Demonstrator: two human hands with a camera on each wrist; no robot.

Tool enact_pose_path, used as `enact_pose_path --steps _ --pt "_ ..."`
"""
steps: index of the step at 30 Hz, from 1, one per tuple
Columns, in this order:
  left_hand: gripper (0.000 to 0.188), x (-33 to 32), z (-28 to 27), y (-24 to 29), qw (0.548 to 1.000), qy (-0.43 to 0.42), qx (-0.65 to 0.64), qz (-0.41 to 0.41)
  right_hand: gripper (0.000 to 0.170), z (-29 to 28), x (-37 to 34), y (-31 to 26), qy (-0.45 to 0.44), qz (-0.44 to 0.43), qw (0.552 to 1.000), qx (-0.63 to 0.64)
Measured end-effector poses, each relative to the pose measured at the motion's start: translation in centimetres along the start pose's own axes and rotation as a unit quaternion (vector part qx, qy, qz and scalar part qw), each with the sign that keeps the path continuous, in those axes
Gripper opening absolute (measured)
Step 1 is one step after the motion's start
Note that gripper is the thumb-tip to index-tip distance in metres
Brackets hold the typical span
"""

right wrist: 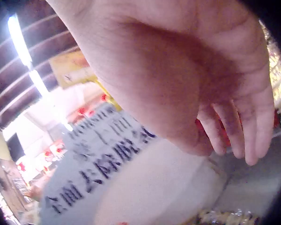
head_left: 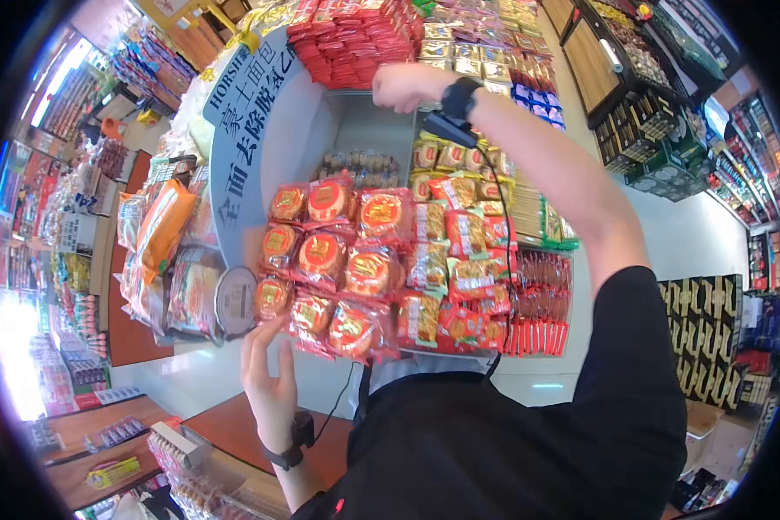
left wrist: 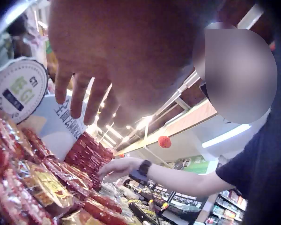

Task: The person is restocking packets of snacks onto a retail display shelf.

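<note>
Round pastries in clear red wrappers point(head_left: 321, 253) lie in rows at the near left of the display. My left hand point(head_left: 269, 381) is at their near left corner, its fingertips overlapping the closest packet in the head view. The left wrist view shows that hand's fingers point(left wrist: 77, 101) extended, with nothing held. Farther off, my right hand point(head_left: 410, 87) hovers over the grey compartment point(head_left: 373, 126), beside the stack of red packets point(head_left: 355, 39). In the right wrist view its fingers point(right wrist: 253, 126) hang loosely down and hold nothing.
A curved sign point(head_left: 251, 121) with Chinese characters walls the left side, ending in a round label point(head_left: 236, 299). Small packs point(head_left: 364, 165) lie low in the compartment. Yellow-and-red snack packets point(head_left: 425, 269) fill the right side. Bagged bread point(head_left: 165, 221) is beyond the sign.
</note>
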State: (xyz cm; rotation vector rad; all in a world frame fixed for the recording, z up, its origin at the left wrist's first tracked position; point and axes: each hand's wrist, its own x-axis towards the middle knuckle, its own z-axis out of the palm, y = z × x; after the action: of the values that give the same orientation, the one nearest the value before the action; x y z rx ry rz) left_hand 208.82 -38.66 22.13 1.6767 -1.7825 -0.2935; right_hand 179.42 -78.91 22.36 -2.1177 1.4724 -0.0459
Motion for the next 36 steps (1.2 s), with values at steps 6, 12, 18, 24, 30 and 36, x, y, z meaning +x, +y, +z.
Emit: enact_pose_path --steps 6,12,18,24,30,36 --pt "0.025 -6.1 -0.1 3.3 0.955 -0.275 -0.070 -0.087 0.037 -6.2 -26.3 -5.0 0.015 -0.030 0.999 0.028" --pt "0.032 -11.3 7.4 5.1 0.794 -0.605 -0.037 0.049 0.032 -4.6 -49.1 -6.5 0.104 -0.035 0.994 0.004" --pt "0.036 -15.6 17.1 8.2 0.684 -0.658 -0.062 0.310 0.031 5.1 -64.8 -5.7 0.163 0.104 0.972 0.136" --pt "0.039 -19.9 22.6 13.7 0.684 -0.609 0.020 0.401 0.039 22.4 -75.0 3.0 0.267 0.287 0.825 0.407" --pt "0.042 -24.4 29.7 24.1 0.598 -0.673 -0.025 0.434 0.050 35.8 -84.8 12.2 0.145 0.452 0.811 0.344" --pt "0.038 -29.9 37.1 40.7 0.561 -0.693 -0.030 0.451 0.053 33.9 -93.0 19.6 0.250 0.445 0.805 0.303"
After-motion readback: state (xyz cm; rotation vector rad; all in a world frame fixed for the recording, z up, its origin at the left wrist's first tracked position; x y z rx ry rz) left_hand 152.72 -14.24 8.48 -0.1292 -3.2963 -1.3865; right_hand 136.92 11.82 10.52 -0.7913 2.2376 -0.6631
